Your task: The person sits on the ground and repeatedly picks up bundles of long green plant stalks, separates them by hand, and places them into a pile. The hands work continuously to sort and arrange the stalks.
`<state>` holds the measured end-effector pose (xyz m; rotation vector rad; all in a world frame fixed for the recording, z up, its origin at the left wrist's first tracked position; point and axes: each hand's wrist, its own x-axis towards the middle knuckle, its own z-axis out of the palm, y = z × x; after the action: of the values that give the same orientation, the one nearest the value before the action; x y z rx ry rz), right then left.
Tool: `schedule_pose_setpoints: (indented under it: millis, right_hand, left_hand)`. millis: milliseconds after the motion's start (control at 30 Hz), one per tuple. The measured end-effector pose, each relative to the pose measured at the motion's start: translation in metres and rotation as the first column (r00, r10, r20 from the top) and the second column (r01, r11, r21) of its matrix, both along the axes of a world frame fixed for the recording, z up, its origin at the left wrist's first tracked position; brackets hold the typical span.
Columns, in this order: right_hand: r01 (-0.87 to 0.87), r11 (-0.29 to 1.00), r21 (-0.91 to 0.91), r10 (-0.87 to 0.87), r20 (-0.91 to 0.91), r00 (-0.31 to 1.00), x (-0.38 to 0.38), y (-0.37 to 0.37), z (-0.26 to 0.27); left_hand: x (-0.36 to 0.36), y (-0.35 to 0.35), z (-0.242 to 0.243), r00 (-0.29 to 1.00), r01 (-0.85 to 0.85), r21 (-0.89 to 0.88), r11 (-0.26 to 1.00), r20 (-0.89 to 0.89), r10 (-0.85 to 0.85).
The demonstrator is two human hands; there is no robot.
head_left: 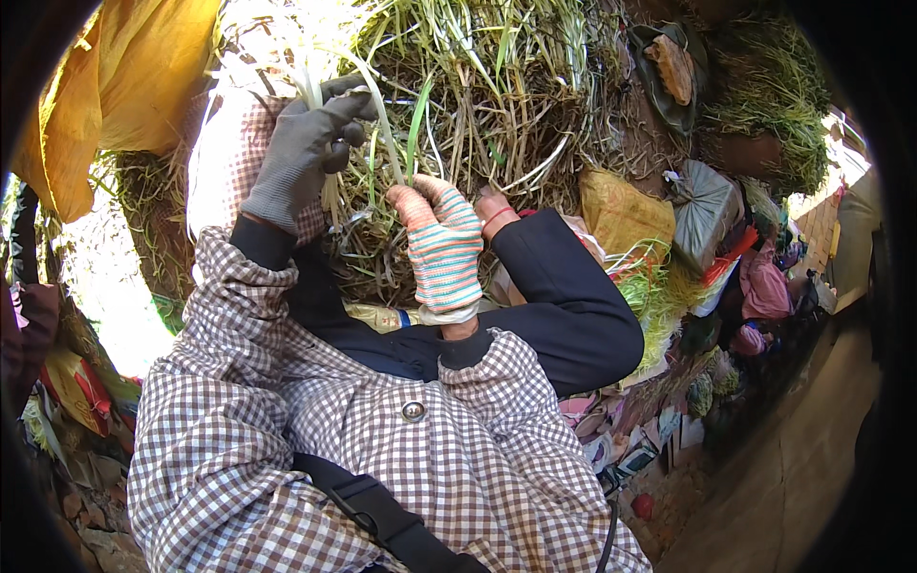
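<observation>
My left hand [308, 143], in a grey glove with dark fingertips, is closed around pale plant stems [309, 86] beside a heap of long-stemmed plants [473, 107]. To its right, my right hand [444, 240] wears an orange, white and green striped glove. Its thumb and fingers pinch the lower end of a long pale stalk [385, 129] that arches up toward my left hand. A green leaf [419, 118] also rises from these fingers. Both hands are over the near side of the heap, apart from each other. The palm side of my right hand is hidden.
My folded leg [573, 301] in dark trousers lies right of my hands. Beyond it are a yellow sack [627, 211] and a grey tied plastic bag [706, 215]. A yellow cloth [154, 71] hangs at upper left. More grassy plants [774, 93] lie at upper right.
</observation>
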<state>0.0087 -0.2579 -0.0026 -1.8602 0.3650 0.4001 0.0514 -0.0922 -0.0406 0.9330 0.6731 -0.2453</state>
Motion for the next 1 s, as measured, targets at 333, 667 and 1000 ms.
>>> schedule_pose_setpoints:
  millis: [333,667,1000]
  right_hand:
    - [-0.253,0.920,-0.301,0.273,0.026,0.962,-0.017,-0.020,-0.007]
    - [-0.414,0.858,-0.304,0.385,-0.153,0.910,-0.003,-0.057,0.010]
    - [-0.073,0.956,0.285,0.126,-0.173,0.977,0.021,-0.006,-0.005]
  left_hand:
    - [-0.001,0.016,-0.010,0.983,-0.184,-0.012,0.983,0.002,0.184]
    - [-0.005,0.046,0.006,0.984,0.003,0.055,0.998,0.175,-0.012]
    - [-0.010,0.056,0.013,0.909,0.024,-0.013,1.000,0.415,-0.016]
